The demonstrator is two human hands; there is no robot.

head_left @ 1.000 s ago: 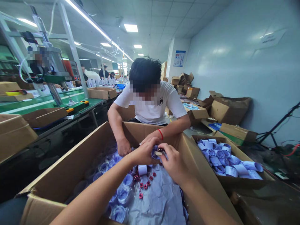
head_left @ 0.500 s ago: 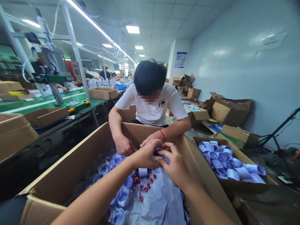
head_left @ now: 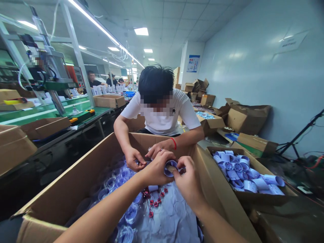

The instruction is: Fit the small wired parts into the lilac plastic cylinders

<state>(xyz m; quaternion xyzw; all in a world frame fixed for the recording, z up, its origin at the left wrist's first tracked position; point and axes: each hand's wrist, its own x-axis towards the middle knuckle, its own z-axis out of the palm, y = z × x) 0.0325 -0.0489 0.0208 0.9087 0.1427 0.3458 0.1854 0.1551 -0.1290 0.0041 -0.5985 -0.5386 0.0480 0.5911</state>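
Observation:
My left hand is wrapped round a short white plastic tube, its open end turned toward me. Something tan shows inside the tube, too unclear to name. At the tube's right rim, the thumb and fingers of my right hand are closed in a pinch; whether they grip anything besides the rim is hidden. Below my hands, several small red wire-wound rings with leads lie on crumpled white paper. Another white tube lies beside them.
A large cardboard box surrounds the work, with many clear-wrapped tubes on its left. Across it, a co-worker in a white shirt reaches in with both hands. A carton of white tubes stands right; a green bench runs left.
My right fingers have come out of the tube's opening to its right rim. The co-worker's right hand has lifted and its fingers are now pinched. The view has shifted slightly.

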